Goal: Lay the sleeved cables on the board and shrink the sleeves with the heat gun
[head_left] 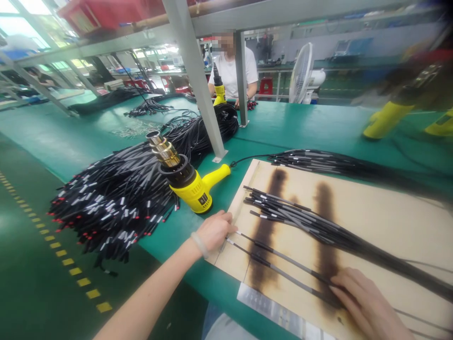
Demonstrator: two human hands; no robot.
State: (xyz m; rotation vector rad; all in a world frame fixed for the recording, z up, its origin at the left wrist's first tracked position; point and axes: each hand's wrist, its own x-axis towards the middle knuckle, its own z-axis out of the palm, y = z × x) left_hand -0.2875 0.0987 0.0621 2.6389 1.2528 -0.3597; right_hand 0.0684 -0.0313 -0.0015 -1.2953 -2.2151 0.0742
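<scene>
Right hand (368, 302): fingers flat, pressed on two black sleeved cables (283, 267) near the scorched wooden board's (385, 226) front edge. Left hand (215, 231): loosely curled on the board's left edge, pinching nothing, nearer the cable tips. Black cable bundle (311, 226): long axis running diagonally rightward across the board.

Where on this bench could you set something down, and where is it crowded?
Green bench mat shows beyond the cable bundle behind the scorched board. It is bare right of its cables. Crowded: the black cable heap beside the yellow heat gun, and around the left hand and right hand.
</scene>
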